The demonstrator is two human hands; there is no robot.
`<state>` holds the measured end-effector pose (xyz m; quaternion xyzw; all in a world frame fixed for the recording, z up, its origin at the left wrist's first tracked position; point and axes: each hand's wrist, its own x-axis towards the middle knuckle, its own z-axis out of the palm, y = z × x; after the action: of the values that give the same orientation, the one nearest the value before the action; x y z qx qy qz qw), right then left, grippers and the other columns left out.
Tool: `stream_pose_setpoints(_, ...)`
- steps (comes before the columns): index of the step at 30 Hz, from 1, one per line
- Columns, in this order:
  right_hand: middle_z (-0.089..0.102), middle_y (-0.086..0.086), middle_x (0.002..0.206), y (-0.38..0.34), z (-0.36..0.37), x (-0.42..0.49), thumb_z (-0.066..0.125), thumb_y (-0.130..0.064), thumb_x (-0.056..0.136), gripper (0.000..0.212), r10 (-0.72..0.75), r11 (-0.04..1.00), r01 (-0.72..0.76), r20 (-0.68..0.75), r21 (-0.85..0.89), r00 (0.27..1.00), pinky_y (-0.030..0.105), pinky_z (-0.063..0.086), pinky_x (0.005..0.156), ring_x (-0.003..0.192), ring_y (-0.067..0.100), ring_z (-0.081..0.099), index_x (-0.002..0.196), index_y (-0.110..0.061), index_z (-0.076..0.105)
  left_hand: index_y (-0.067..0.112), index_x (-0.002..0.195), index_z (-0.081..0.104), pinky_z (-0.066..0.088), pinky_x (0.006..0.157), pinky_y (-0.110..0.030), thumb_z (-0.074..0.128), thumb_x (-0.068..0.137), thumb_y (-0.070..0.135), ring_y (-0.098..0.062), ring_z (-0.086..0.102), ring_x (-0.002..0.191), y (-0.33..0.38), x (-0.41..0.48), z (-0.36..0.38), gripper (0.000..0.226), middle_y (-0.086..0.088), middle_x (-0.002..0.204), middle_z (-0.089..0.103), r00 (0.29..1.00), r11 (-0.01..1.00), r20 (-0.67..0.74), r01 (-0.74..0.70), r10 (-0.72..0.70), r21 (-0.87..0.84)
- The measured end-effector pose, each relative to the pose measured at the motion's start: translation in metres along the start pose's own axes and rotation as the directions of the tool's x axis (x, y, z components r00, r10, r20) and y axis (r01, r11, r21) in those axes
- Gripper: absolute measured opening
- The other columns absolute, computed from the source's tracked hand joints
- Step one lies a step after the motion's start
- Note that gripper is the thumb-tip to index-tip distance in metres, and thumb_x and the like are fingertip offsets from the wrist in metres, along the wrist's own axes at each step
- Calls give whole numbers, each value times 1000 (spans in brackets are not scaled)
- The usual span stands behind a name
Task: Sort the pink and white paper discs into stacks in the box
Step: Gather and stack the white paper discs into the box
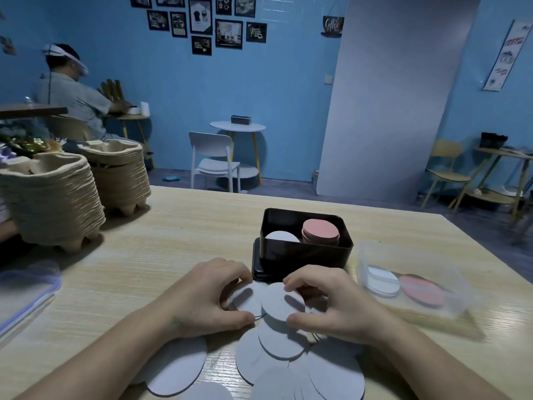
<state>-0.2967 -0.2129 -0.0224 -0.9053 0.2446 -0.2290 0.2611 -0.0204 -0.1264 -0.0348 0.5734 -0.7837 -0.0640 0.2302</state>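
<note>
A black box [305, 251] stands on the table just beyond my hands. Inside it a stack of pink discs [320, 230] fills the right side and a white disc stack [281, 236] sits lower on the left. Several loose white discs [268, 359] lie spread on the table near me. My left hand [213, 295] pinches a white disc [248, 298] by its edge. My right hand [331, 304] grips another white disc [281, 306] between thumb and fingers, overlapping the left one. A little pink shows under my right fingers.
The black lid [258, 272] lies under the box. A clear plastic tub [409, 284] at right holds a white and a pink disc. Two stacks of pulp trays [57, 200] stand at left, with a clear lid [26, 293] at the left edge. A person sits far left.
</note>
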Motion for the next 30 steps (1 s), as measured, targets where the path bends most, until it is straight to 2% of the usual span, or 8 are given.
stream_pose_setpoints(5,69,-11,110,1,2,0,85,-36,81,36,18,998,-18,-11,58,1000,35,58,88,103,15,69,112,-27,70,37,103,54,49,85,-32,78,72,52,-8,53,99,1,-3,0,42,19,100,57,1000,995,-2,14,-15,-101)
stream_pose_setpoints(9,69,-12,106,-2,1,0,84,-33,82,36,24,999,-24,-4,40,1000,33,58,86,101,14,69,113,-26,69,36,106,57,48,81,-20,82,73,41,-7,57,103,-8,-12,-8,41,20,105,59,998,979,-11,61,-64,-192)
stream_pose_setpoints(14,68,-16,104,-4,3,2,84,-37,81,38,14,1000,-14,15,-22,1000,31,57,85,100,12,68,113,-27,68,33,105,58,47,75,-17,83,74,29,-6,60,92,-10,-17,-12,40,14,105,62,995,965,-48,75,-90,-251)
stream_pose_setpoints(18,69,-16,107,-4,5,3,89,-46,76,48,24,1000,-23,-19,14,1000,32,58,88,105,11,68,115,-28,68,32,106,61,51,86,-27,79,72,38,-14,63,108,-6,-17,-13,39,13,109,66,983,949,-160,39,-93,-314)
stream_pose_setpoints(21,70,-16,110,-5,8,5,93,-39,74,52,9,997,-3,-82,78,997,28,57,91,108,12,69,117,-24,68,30,109,65,52,85,-25,84,74,37,-15,65,104,0,-16,-10,41,15,108,68,977,934,-210,-31,-47,-356)
stream_pose_setpoints(25,71,-15,122,-10,14,10,94,-39,71,67,-11,987,34,-148,157,989,26,54,100,118,8,67,128,-29,62,27,113,66,52,87,-24,90,76,32,-13,67,105,4,-12,-5,44,16,109,70,968,933,-251,-104,16,-344)
stream_pose_setpoints(30,70,-17,125,-13,21,12,92,-52,69,74,-26,968,75,-200,240,979,30,54,103,121,11,67,132,-34,58,26,116,66,58,89,-41,92,77,29,-21,69,107,8,-11,1,47,10,117,69,967,895,-253,-133,23,-426)
